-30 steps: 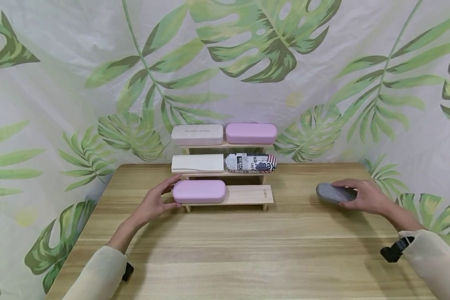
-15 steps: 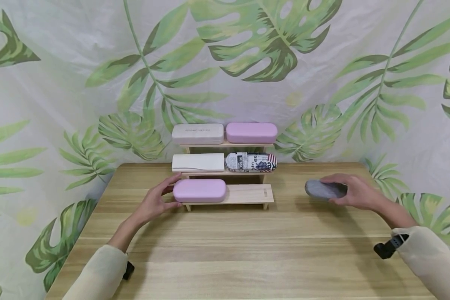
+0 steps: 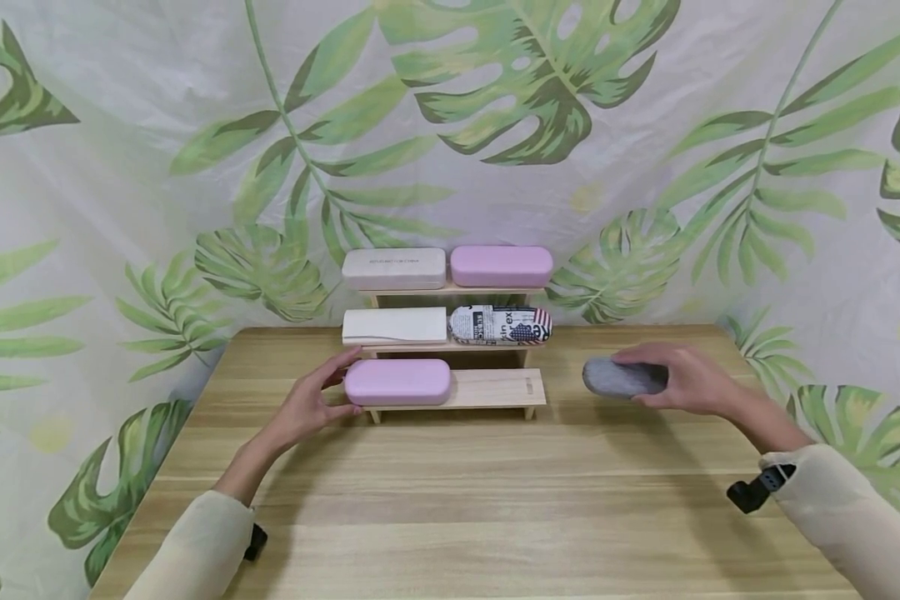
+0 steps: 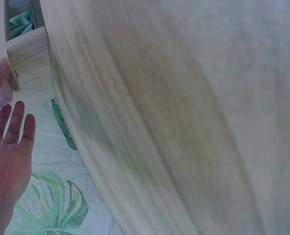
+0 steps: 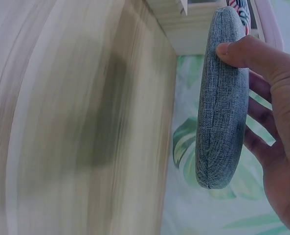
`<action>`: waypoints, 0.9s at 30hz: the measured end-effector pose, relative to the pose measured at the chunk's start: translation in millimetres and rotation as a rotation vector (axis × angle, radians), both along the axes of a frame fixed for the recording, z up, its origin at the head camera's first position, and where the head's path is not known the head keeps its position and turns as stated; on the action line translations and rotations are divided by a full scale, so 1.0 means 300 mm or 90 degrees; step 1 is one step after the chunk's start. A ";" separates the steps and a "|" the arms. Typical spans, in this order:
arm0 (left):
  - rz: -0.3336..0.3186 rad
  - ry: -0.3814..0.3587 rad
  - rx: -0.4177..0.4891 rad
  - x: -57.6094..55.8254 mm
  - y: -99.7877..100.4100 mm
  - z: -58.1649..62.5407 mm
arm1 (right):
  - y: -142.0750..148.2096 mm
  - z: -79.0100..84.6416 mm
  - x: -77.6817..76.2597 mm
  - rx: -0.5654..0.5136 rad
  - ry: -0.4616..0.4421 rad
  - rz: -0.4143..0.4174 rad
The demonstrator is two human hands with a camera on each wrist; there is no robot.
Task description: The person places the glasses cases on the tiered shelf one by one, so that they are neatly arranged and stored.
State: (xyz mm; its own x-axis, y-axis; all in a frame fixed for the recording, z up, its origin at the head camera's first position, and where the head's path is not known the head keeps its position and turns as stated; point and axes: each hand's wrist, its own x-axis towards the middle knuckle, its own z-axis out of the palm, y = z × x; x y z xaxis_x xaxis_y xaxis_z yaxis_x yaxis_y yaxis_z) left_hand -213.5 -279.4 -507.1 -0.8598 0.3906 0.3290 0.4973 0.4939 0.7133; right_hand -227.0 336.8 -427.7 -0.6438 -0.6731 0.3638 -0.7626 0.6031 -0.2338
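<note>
My right hand [image 3: 690, 379] grips a grey fabric glasses case [image 3: 622, 377] to the right of a three-tier wooden stand [image 3: 498, 388]. In the right wrist view the thumb presses the case's face, and the case is held above the table. At the stand's lower left end is my left hand [image 3: 307, 407], its thumb at the bottom tier's edge beside a pink glasses case [image 3: 397, 382]. The left wrist view shows that hand's other fingers [image 4: 13, 125] extended and apart from the stand.
On the middle tier lie a white case [image 3: 394, 326] and a newsprint-patterned case [image 3: 501, 325]. The top tier bears an off-white case [image 3: 394, 268] and another pink case [image 3: 502, 266]. A leaf-print cloth [image 3: 495, 100] hangs behind the wooden table [image 3: 457, 517].
My right hand has carried the grey glasses case leftward, closer to the stand. My left hand has stayed in place at the bottom tier's end.
</note>
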 end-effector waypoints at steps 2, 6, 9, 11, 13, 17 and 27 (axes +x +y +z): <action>0.000 0.009 -0.005 -0.002 0.000 -0.002 | -0.017 0.004 0.000 -0.001 -0.002 0.006; 0.001 0.018 -0.009 -0.002 0.002 -0.004 | -0.048 0.012 -0.002 0.001 -0.013 0.015; 0.003 0.019 -0.010 0.001 0.004 -0.002 | -0.070 0.015 -0.007 0.002 -0.021 0.019; 0.004 0.020 -0.010 0.002 0.005 0.000 | -0.083 0.015 -0.010 0.001 -0.022 0.025; 0.005 0.020 -0.012 0.002 0.007 0.002 | -0.096 0.016 -0.014 -0.001 -0.025 0.031; 0.005 0.021 -0.013 0.001 0.009 0.003 | -0.121 0.016 -0.019 -0.004 -0.027 0.044; 0.006 0.027 -0.016 0.004 0.010 0.005 | -0.178 0.016 -0.033 -0.024 -0.022 0.069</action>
